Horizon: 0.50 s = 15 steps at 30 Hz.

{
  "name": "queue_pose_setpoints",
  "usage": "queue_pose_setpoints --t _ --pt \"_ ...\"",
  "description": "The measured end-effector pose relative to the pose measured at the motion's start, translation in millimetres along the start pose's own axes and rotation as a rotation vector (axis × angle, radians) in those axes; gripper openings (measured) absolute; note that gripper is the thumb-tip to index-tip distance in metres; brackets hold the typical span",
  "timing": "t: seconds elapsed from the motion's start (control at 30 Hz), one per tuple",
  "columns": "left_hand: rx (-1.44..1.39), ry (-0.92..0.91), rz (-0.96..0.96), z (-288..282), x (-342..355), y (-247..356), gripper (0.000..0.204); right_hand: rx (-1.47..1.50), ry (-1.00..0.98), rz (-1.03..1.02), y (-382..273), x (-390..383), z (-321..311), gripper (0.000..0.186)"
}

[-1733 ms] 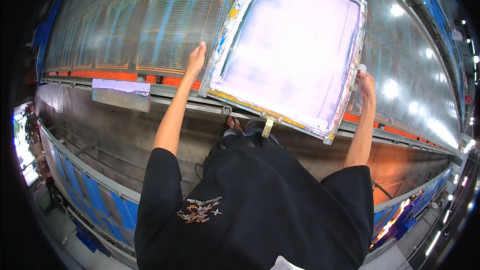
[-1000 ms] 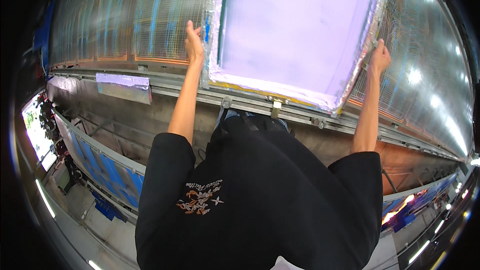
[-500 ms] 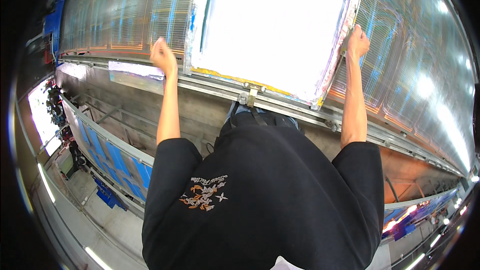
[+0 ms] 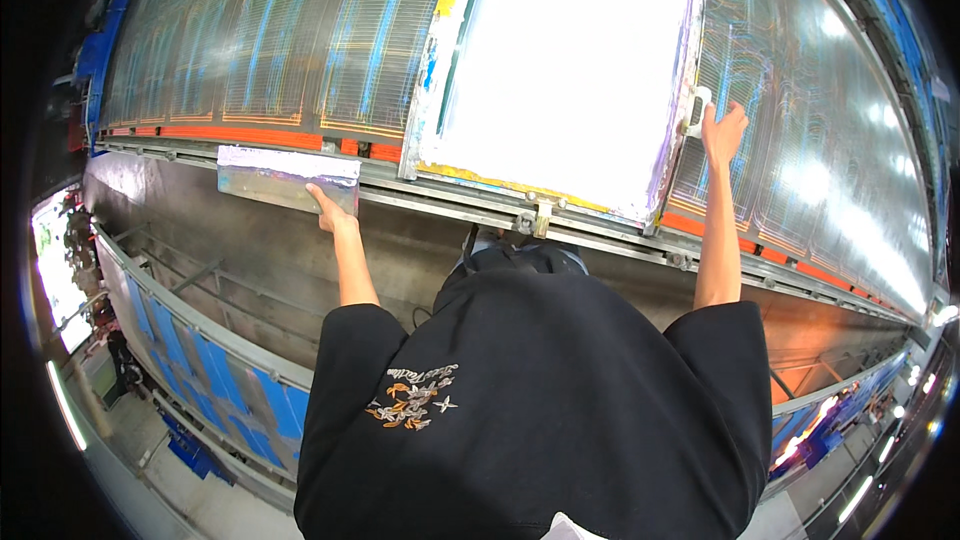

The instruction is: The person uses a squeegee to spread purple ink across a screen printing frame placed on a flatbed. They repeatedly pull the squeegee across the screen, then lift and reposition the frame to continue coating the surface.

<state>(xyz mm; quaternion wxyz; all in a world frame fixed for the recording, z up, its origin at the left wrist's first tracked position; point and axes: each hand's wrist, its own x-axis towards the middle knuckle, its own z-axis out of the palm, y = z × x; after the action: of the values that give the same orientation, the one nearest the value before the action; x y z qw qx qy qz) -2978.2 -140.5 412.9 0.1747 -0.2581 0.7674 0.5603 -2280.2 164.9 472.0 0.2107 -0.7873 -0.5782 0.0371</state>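
A screen-printing frame [image 4: 429, 90] lies ahead of me, its bright white mesh [image 4: 575, 70] filling the middle and its edges smeared with yellow, blue and purple ink. My left hand [image 4: 335, 210] is at the right end of a flat metal plate [image 4: 270, 185], thumb on top and the other fingers mostly hidden underneath. White and purple ink coats the plate's far edge. Beyond the frame's right side, my right hand [image 4: 722, 135] holds nothing, its fingers apart and slightly bent. Closest to it is a pale handle [image 4: 697, 112] on the frame's side.
A long, dark, shiny table [image 4: 270, 50] with blue and orange line patterns runs to both sides under the frame. A metal rail [image 4: 450, 198] follows its near edge, with a brass-coloured clamp [image 4: 542, 220] before the frame. Behind me to the left stands another table [image 4: 215, 350] with blue stripes.
My left hand has come down from above the table edge onto the metal plate. My right hand has come away from the frame's side and its fingers have spread. The frame appears shifted in view.
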Motion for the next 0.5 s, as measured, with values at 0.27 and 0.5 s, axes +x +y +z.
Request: queue_pose_setpoints --t 0.27,0.5 --pt "-0.020 -0.364 0.462 -53.7 -46.2 33.6 0.072 0.193 0.052 -0.172 -100.8 -98.3 -99.0 0.052" --pt "0.526 -0.971 0.987 -25.1 -105.5 125.6 0.044 0.185 0.122 -0.670 -208.4 -137.3 -163.7 0.075"
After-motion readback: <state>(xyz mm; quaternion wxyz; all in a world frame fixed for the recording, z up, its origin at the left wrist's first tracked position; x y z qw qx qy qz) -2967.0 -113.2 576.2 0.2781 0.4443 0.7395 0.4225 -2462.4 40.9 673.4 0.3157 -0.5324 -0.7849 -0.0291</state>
